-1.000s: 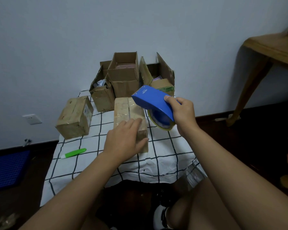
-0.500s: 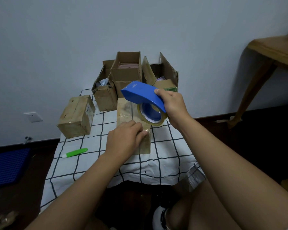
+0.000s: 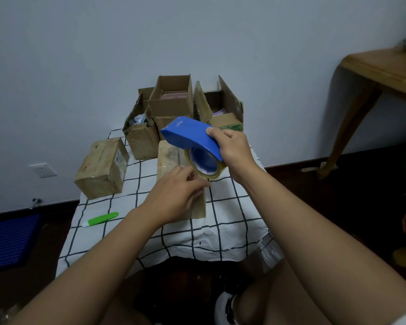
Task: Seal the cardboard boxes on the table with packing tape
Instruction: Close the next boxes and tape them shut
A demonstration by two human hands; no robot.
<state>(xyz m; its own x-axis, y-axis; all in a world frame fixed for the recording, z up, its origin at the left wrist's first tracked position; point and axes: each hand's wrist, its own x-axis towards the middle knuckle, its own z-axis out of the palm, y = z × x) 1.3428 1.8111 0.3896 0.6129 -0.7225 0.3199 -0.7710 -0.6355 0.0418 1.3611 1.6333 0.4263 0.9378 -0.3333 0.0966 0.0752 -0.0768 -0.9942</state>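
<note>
Closed box (image 3: 171, 156) lies lengthwise at the middle of the table (image 3: 232, 207), on a white cloth with a dark grid. Its near half is hidden under the left hand (image 3: 176, 198).

Tape dispenser (image 3: 190, 137), blue, is held above the box's right edge. Roll of clear tape (image 3: 206, 167) sits in its lower part.

Right hand (image 3: 234, 148) grips the dispenser from the right, fingers curled over the top shell, thumb on the near side.

Left hand is over the box, fingers bent, tips drawn together at the roll's lower edge. Whether they pinch the tape end: cannot tell.

Second closed box (image 3: 101, 170) stands at the table's left, well apart from the first. Three open boxes (image 3: 171, 106) are grouped at the far edge against the wall, flaps up.

Green marker (image 3: 101, 218) lies on the cloth near the left front.

Wooden side table (image 3: 384, 69) stands at far right.
</note>
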